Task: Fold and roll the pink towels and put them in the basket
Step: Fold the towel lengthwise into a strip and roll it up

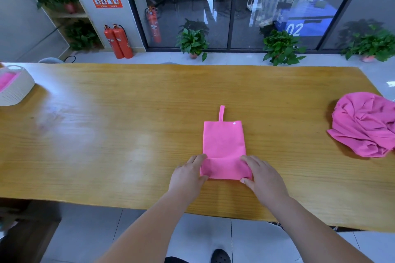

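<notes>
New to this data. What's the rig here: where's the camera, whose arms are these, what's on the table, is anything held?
There is no robot here. A person works with bare hands, and the single picture comes from a wide-angle camera worn on their head, looking forward and down. That is why the arms enter from the bottom edge.

On the wooden table a folded pink towel lies flat, with its hanging loop pointing away from the person. Its near end is turned over, like the start of a roll. The left hand and right hand each pinch one end of that turned part.

At the right lies a crumpled pink pile, untouched. At the far left stands a white basket with something pink inside.
</notes>
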Action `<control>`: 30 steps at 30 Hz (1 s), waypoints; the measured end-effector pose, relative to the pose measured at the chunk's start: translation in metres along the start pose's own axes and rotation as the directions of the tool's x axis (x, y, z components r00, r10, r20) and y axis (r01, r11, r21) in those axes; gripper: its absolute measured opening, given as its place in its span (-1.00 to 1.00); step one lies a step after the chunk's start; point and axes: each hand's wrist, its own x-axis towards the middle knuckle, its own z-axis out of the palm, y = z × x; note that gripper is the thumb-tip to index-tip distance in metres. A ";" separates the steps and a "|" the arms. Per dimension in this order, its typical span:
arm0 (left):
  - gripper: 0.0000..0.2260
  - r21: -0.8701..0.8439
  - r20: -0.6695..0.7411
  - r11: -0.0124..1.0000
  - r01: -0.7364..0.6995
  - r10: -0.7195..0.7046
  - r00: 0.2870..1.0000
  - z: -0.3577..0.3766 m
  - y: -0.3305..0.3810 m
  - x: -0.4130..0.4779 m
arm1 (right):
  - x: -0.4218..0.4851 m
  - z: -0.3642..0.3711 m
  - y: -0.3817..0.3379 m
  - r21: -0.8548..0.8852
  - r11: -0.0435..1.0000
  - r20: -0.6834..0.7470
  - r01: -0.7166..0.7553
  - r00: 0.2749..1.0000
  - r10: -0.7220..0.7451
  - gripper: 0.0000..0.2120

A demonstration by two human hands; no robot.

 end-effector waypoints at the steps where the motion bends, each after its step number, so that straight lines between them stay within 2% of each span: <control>1: -0.55 -0.059 0.025 0.998 0.004 -0.003 1.000 0.001 -0.004 -0.003 | -0.003 -0.003 0.003 0.071 0.997 0.031 -0.003 1.000 0.001 -0.40; 3: -0.60 -0.129 0.069 0.992 -0.010 0.019 0.997 0.003 -0.013 -0.008 | -0.009 -0.007 0.008 0.178 0.984 0.089 -0.015 0.996 -0.001 -0.45; 7: -0.60 -0.151 0.121 0.988 -0.037 0.056 0.991 0.009 -0.027 -0.017 | -0.011 -0.015 0.015 0.268 0.961 0.232 -0.065 0.973 0.001 -0.51; 11: -0.49 -0.002 0.153 0.990 -0.142 0.140 0.978 0.013 -0.036 -0.019 | -0.007 -0.012 0.029 0.383 0.913 0.390 -0.140 0.920 -0.023 -0.56; 14: -0.48 0.031 0.157 0.991 -0.132 0.126 0.980 0.010 -0.035 -0.012 | 0.001 -0.013 0.032 0.373 0.911 0.431 -0.175 0.902 -0.003 -0.51; 16: -0.50 0.026 0.177 0.995 -0.101 0.095 0.980 0.005 -0.033 -0.004 | 0.008 -0.015 0.029 0.347 0.923 0.400 -0.167 0.917 0.016 -0.50; 18: -0.58 -0.019 0.150 0.998 -0.062 0.064 0.987 0.003 -0.034 0.005 | 0.011 -0.015 0.025 0.330 0.934 0.299 -0.136 0.954 0.033 -0.61; 22: -0.81 -0.156 -0.125 0.986 -0.060 0.041 0.991 0.000 -0.024 0.018 | 0.015 -0.012 0.011 0.299 0.954 0.025 -0.030 0.999 0.023 -0.82; 25: -0.89 -0.007 -0.225 0.994 -0.110 0.106 0.969 0.006 -0.011 0.020 | 0.018 -0.006 0.004 0.233 0.973 -0.097 -0.005 0.995 0.028 -0.86; 28: -0.92 0.139 -0.332 0.967 -0.213 0.248 0.910 0.021 -0.013 0.003 | 0.019 0.001 0.002 0.175 0.985 -0.161 -0.003 0.987 0.031 -0.86; 30: -0.79 0.154 -0.329 0.953 -0.259 0.297 0.897 0.027 -0.019 -0.011 | 0.019 0.005 0.002 0.119 0.993 -0.202 0.007 0.979 0.017 -0.88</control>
